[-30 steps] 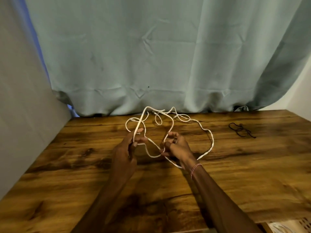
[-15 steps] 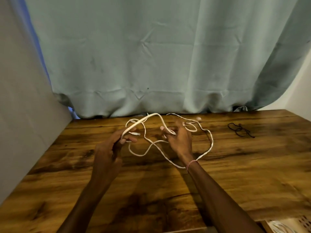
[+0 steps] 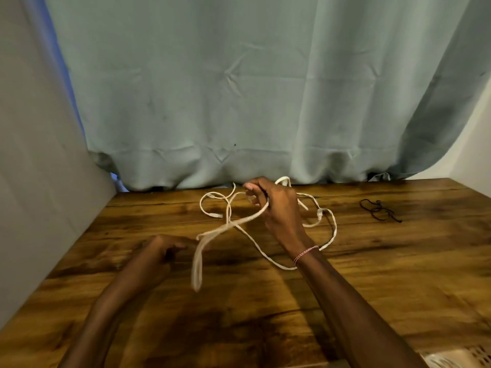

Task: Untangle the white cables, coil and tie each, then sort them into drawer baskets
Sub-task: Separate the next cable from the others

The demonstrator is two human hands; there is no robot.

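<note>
A wooden surface (image 3: 372, 274) stood before a pale green curtain (image 3: 239, 88). The right grip (image 3: 279, 208) had its fingers curled round the white cables (image 3: 239, 221) and was lifted toward the curtain. From it a doubled strand ran down toward the left grip (image 3: 162, 251), which had drawn back and apart from the right one within the last half second. Its fingers were curled, but blur hid whether they held the strand. Slack loops lay around the right grip, and a black tie (image 3: 378, 209) lay well off to its right. The tangle seemed to be opening out, with coiling and tying not yet begun.
</note>
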